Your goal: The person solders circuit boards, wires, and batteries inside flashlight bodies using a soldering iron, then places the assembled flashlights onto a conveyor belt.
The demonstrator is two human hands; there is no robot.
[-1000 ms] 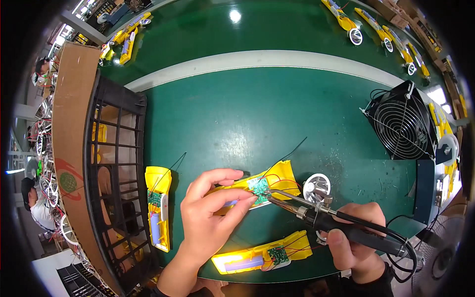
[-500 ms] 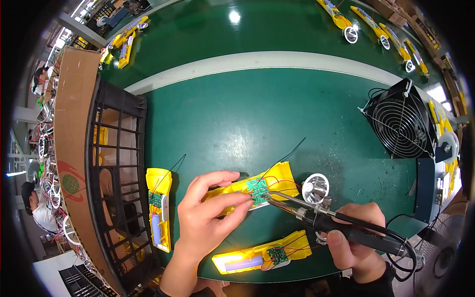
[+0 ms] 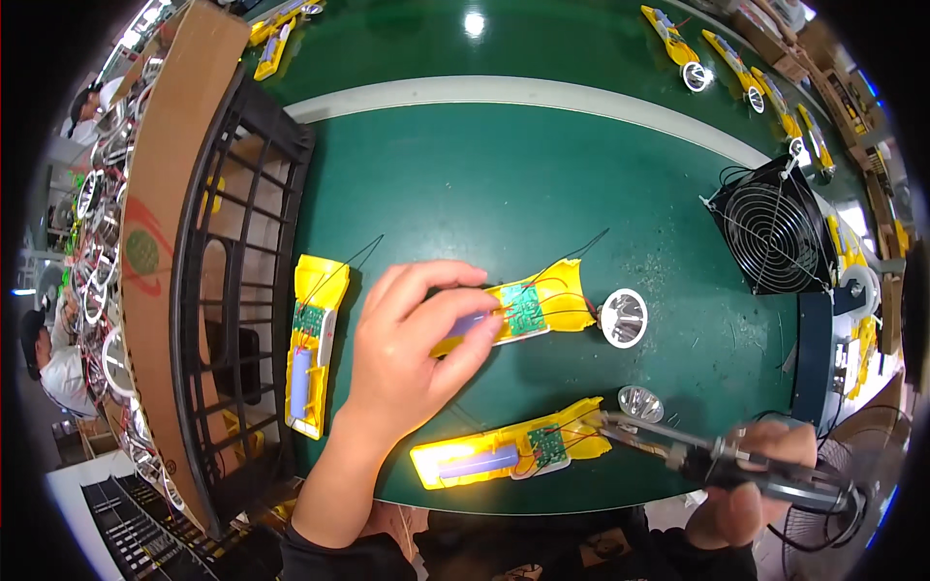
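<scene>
My left hand [image 3: 397, 339] closes round the left part of a yellow flashlight housing [image 3: 564, 289], its fingers and thumb over the purple battery. A green circuit board [image 3: 524, 308] with red and black wires lies in that housing, and a round silver reflector [image 3: 623, 319] hangs off its right end. Gripped in my right hand [image 3: 765, 455] is a soldering iron [image 3: 722, 467] with a thin feed tube along it; both are slightly blurred. Its tip is beside a second yellow housing [image 3: 581, 416], apart from the board in my left hand. That second housing's reflector [image 3: 640, 404] lies just beyond the iron.
A third open yellow housing [image 3: 322, 279] lies left, beside a black plastic crate [image 3: 262, 179] and a cardboard box [image 3: 184, 116]. A black fan [image 3: 772, 240] stands at right. More housings [image 3: 668, 34] lie beyond the pale divider [image 3: 455, 90]. People sit at far left.
My right hand has drawn the soldering iron away from the circuit board, down and to the right. My left hand stays on the housing. The whole view has shifted slightly.
</scene>
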